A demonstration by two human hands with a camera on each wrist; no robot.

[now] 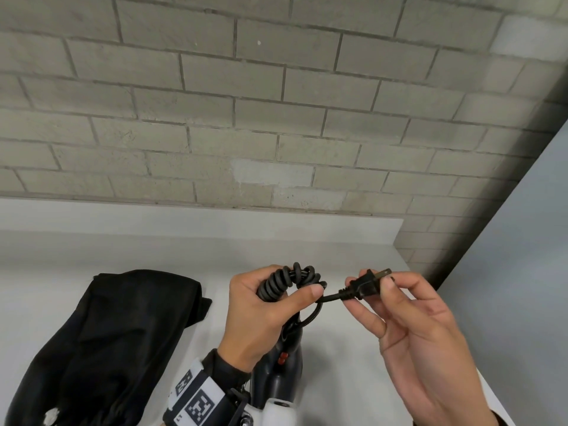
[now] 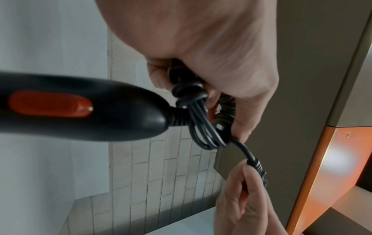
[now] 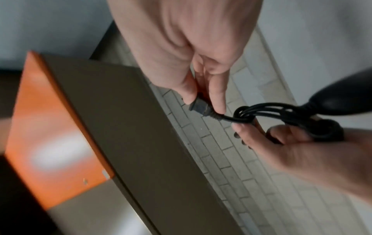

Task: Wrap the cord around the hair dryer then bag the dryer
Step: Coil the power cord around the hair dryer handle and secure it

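Observation:
My left hand grips a bundle of coiled black cord held above the white counter. The black hair dryer, with a red switch, hangs from the cord below that hand. My right hand pinches the two-pronged plug just right of the bundle, and a short stretch of cord runs between the hands. In the left wrist view several cord loops gather at the dryer's handle end. The right wrist view has the plug between thumb and fingers. A black fabric bag lies flat on the counter to the left.
A white counter runs under both hands and ends at a grey brick wall behind. A pale panel rises on the right. An orange-edged cabinet shows in the wrist views.

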